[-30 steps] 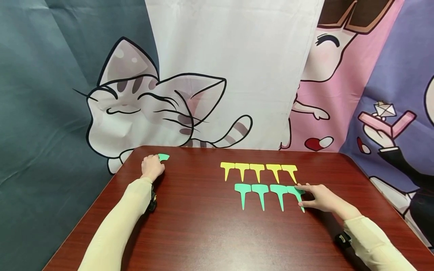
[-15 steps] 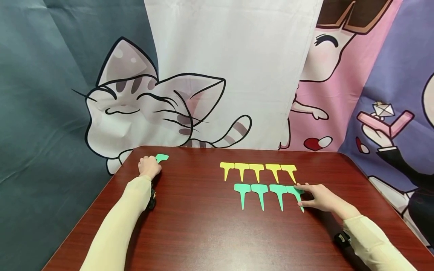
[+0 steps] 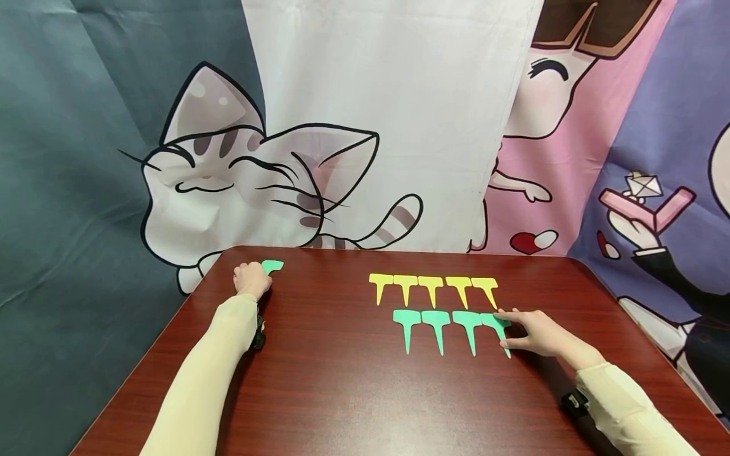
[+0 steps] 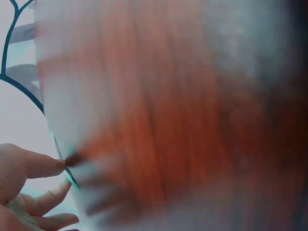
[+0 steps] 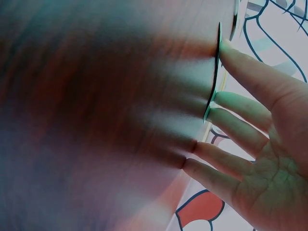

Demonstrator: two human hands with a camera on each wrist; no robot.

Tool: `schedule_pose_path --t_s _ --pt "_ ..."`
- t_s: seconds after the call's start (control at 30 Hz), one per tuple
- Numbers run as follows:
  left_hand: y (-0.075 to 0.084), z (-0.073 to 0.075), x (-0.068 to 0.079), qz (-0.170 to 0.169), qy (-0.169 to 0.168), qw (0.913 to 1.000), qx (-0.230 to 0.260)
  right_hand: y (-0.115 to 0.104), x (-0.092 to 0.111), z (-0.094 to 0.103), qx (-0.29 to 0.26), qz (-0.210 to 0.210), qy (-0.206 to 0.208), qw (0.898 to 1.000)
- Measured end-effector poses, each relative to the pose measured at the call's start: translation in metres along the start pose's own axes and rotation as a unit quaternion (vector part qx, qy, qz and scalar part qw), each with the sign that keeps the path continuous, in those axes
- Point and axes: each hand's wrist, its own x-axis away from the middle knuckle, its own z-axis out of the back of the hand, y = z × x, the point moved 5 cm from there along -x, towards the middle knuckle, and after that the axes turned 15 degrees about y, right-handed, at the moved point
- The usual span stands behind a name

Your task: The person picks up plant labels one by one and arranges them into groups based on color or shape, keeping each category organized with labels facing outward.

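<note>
At the far left of the table, my left hand (image 3: 251, 279) pinches a green T-shaped plant label (image 3: 274, 265) between thumb and finger; its stem is hidden behind the hand. In the left wrist view the label (image 4: 73, 182) shows as a thin edge at the fingertips. My right hand (image 3: 535, 332) touches the rightmost green plant label (image 3: 493, 320) of a row, fingers fairly straight, index finger at the head and thumb by the stem. In the right wrist view this label (image 5: 213, 91) appears edge-on under the fingertips. More green plant labels (image 3: 407, 316) lie to its left, stems toward me.
Behind the green row lies a row of several yellow plant labels (image 3: 381, 278), stems also toward me. Everything is on a dark red-brown wooden table (image 3: 342, 392). A cartoon-printed cloth (image 3: 393, 95) hangs right behind the table's far edge.
My left hand has shifted slightly left, and a little more of the label's green head shows beside it. The right hand and both rows have stayed put.
</note>
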Motion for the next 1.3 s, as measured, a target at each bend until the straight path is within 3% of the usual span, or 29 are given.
schedule_pose_path --t_s 0.43,1.3 --pt "-0.006 0.0 -0.005 0.048 -0.005 0.9981 0.039 -0.003 -0.001 0.001 -0.001 0.009 0.011 1.0" --pt "-0.011 0.004 -0.01 0.028 -0.02 0.9985 0.042 -0.002 0.0 0.001 0.008 0.002 0.005 1.0"
